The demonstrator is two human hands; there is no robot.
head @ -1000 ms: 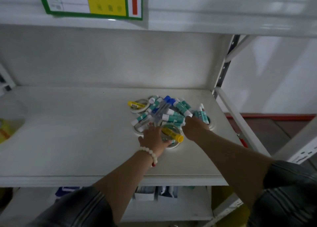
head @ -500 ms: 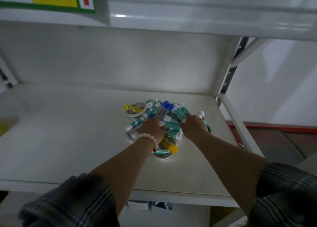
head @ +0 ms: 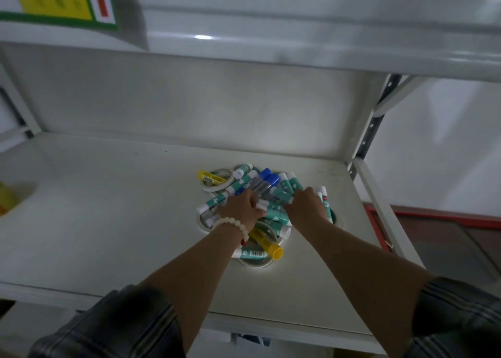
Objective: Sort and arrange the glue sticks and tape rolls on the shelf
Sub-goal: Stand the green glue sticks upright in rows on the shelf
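Note:
A heap of glue sticks [head: 282, 192] with green-and-white, blue-capped and yellow bodies lies on several white tape rolls on the white shelf [head: 108, 222], right of centre. One tape roll [head: 217, 183] shows at the heap's back left with a yellow stick across it. A yellow-capped glue stick [head: 267, 245] lies at the front over another tape roll [head: 254, 263]. My left hand [head: 240, 208], with a bead bracelet, rests on the heap, fingers curled around green sticks. My right hand [head: 306, 206] is also down on the heap, fingers bent into the sticks.
The shelf above [head: 298, 46] hangs low overhead and carries a yellow and green label [head: 54, 2]. A metal upright [head: 371, 130] and a side rail [head: 385, 214] bound the right end. Something yellow [head: 5, 197] sits at the far left edge.
Both hands have moved further back into the heap, from its front edge to its middle. The camera has come closer and tilted down.

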